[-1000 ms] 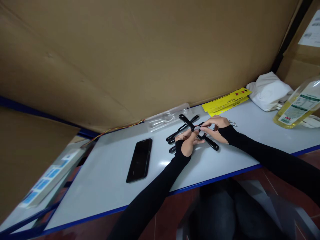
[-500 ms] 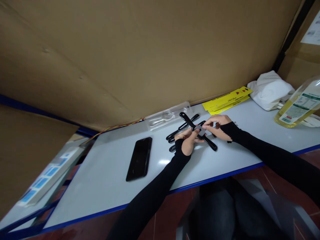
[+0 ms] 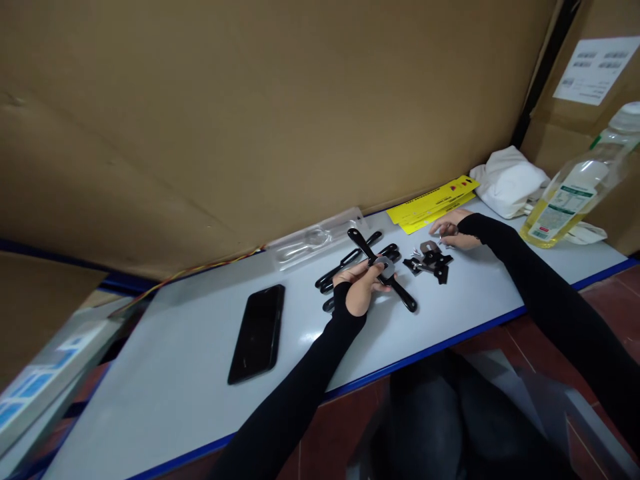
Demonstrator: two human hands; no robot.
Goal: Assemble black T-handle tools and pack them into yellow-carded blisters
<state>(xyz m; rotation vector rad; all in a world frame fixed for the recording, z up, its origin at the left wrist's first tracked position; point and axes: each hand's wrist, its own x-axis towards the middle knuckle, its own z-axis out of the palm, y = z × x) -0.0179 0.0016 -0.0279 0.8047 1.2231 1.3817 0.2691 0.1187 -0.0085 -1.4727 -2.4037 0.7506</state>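
My left hand (image 3: 361, 288) grips a black two-handled spokeshave (image 3: 404, 297) by its middle, and the thumb presses a flat grey metal blade (image 3: 387, 268) against its body. My right hand (image 3: 454, 230) is at the far edge of a small heap of parts, fingertips pinched together near a tiny silvery piece too small to identify. Dark metal plates (image 3: 441, 272) and silvery screws (image 3: 416, 253) make up that heap. Behind and left of my left hand lie several more black spokeshave bodies (image 3: 376, 238), partly covered by the hand.
A black phone (image 3: 257, 333) lies on the grey table (image 3: 170, 373). Along the cardboard wall are a clear plastic blister pack (image 3: 317, 238) and yellow cards (image 3: 433, 203). White cloth (image 3: 510, 180) and a bottle of yellow liquid (image 3: 565, 193) stand at the right.
My right hand has left the blade and moved right to the heap of parts, which now shows. The left hand keeps hold of the spokeshave and blade. The view has shifted.
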